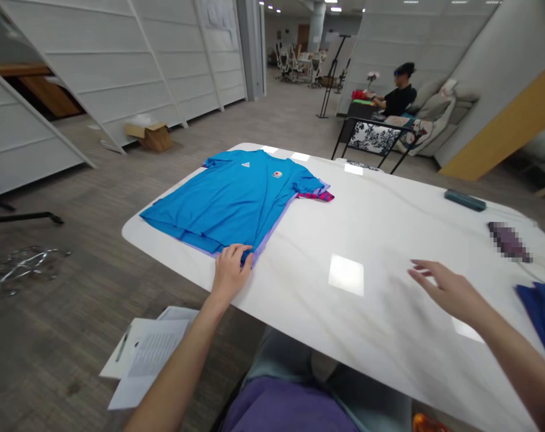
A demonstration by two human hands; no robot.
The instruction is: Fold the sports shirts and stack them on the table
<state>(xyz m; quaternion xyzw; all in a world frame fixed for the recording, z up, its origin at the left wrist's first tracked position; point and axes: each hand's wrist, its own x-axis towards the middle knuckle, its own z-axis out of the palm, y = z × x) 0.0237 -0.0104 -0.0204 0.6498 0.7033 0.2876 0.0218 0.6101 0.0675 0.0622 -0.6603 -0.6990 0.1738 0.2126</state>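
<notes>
The blue shirt (227,198) at the table (371,222)'s left end hides most of the purple cloth (272,231) and red-patterned cloth (322,196) beneath, the left hand (231,271) covers its hem by the near edge, and rightward blue fabric (540,318) is cut off, a mauve object (509,241) pixelated.

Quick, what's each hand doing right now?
Left hand: touching the blue shirt at its near corner; cannot tell whether it grips.
Right hand: open, empty, over the white table.
</notes>
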